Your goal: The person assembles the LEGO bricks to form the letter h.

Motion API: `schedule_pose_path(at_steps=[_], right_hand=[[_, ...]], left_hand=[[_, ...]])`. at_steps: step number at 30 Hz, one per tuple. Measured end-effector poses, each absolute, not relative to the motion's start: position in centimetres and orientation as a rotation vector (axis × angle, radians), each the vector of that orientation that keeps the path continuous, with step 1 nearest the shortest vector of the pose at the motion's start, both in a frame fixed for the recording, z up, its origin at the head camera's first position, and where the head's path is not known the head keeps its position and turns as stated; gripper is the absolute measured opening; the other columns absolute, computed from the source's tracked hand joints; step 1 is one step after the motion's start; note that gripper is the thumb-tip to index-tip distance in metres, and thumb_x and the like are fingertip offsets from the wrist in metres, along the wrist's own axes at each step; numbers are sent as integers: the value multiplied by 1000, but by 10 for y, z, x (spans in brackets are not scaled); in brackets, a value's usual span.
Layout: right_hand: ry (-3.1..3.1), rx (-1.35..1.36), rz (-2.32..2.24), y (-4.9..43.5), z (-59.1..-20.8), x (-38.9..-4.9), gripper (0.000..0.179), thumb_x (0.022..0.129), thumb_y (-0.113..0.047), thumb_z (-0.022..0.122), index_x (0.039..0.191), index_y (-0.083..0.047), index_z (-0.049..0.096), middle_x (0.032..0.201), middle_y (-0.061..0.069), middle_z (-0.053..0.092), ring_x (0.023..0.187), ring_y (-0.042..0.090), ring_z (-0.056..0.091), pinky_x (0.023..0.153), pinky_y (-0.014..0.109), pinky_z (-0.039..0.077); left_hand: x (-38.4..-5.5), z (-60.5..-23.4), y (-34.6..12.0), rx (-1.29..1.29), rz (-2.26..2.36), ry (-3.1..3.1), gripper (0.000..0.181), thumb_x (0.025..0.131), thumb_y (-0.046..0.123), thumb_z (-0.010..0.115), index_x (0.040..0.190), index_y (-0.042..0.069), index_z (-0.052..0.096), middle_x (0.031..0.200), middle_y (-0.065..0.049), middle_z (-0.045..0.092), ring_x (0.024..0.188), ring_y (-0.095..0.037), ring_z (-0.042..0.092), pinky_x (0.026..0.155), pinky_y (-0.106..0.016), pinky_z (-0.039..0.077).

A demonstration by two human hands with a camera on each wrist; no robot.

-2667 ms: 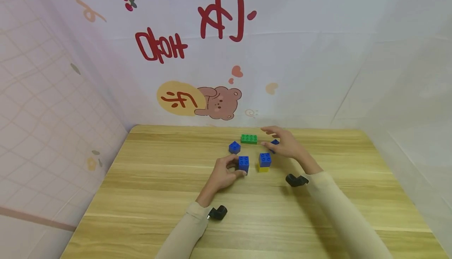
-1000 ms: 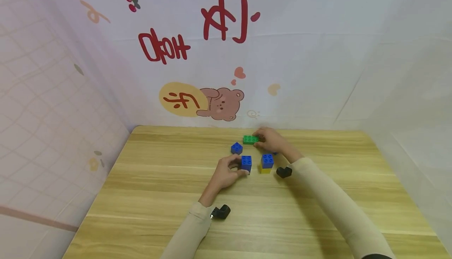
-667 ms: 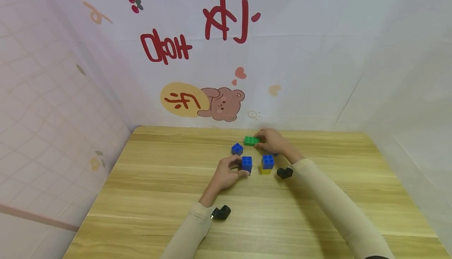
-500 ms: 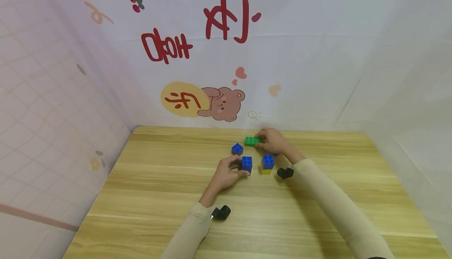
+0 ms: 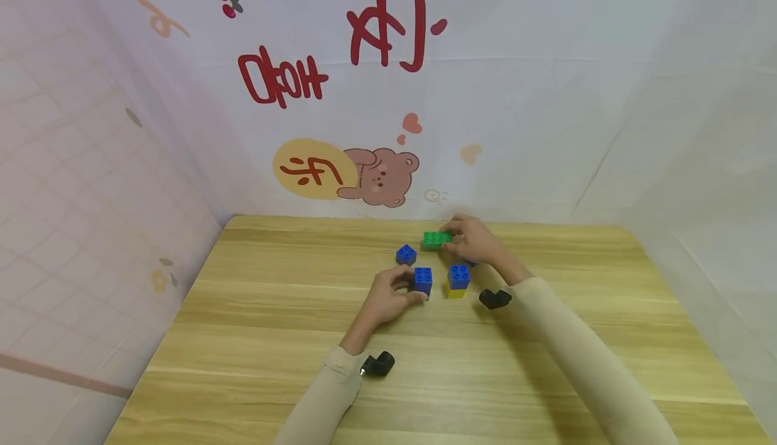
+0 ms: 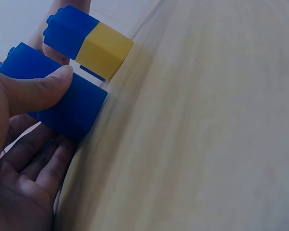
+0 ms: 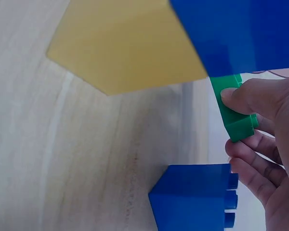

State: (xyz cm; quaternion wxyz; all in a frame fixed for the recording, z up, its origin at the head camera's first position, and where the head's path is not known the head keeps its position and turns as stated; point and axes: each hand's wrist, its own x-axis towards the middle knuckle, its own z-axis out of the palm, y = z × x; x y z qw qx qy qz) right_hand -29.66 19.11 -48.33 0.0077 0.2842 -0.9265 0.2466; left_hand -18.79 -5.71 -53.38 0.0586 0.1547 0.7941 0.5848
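Note:
My left hand (image 5: 388, 297) grips a tall blue building-brick block (image 5: 423, 283), thumb on the near side; whether it is one brick or two stacked is unclear. In the left wrist view the thumb lies across the blue block (image 6: 74, 108), which stands on the table. My right hand (image 5: 476, 239) pinches the right end of a green eight-stud building brick (image 5: 434, 241) near the back edge. The right wrist view has the thumb on the studded side of the green brick (image 7: 238, 126). Between the hands, a blue brick (image 5: 459, 274) sits on a yellow brick (image 5: 456, 293).
A small blue brick (image 5: 406, 255) lies behind the left hand. Another blue brick (image 5: 472, 263) is mostly hidden under the right hand. The wooden table (image 5: 273, 364) meets a white printed cloth wall (image 5: 516, 128) at the back.
The right hand has gone left from above the partly hidden blue brick and taken hold of the green brick, which has shifted slightly right. The left hand keeps its hold on the blue block.

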Motion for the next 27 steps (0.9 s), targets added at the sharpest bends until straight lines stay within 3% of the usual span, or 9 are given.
schedule_pose_path(at_steps=[4, 12, 20, 27], right_hand=[[-2832, 904, 806, 195, -481, -292, 32, 86, -16, 79, 115, -3, 74, 102, 10, 68, 97, 32, 69, 85, 51, 60], [-2776, 894, 877, 200, -474, -279, 31, 88, -14, 79, 118, -4, 74, 105, 10, 67, 95, 32, 66, 77, 45, 57], [-2695, 914, 911, 207, -472, -268, 31, 89, -12, 79, 118, -4, 73, 107, 11, 67, 94, 35, 65, 76, 52, 57], [-2679, 883, 964, 211, -470, -259, 32, 89, -12, 79, 120, -5, 73, 109, 10, 67, 95, 36, 65, 78, 55, 56]], left_hand=[[-188, -533, -58, 479, 1779, 2406, 31, 85, 14, 85, 111, 8, 70, 119, -12, 72, 113, -27, 71, 99, -35, 60], [-188, -532, -57, 457, 1794, 2387, 36, 84, 15, 86, 116, 6, 70, 123, -12, 71, 115, -26, 71, 100, -33, 59], [-188, -532, -55, 450, 1792, 2403, 47, 85, 20, 85, 126, 3, 68, 128, -15, 70, 116, -29, 70, 99, -35, 60], [-187, -532, -50, 440, 1787, 2426, 47, 86, 21, 85, 127, 4, 69, 126, -13, 71, 114, -27, 71, 98, -34, 60]])
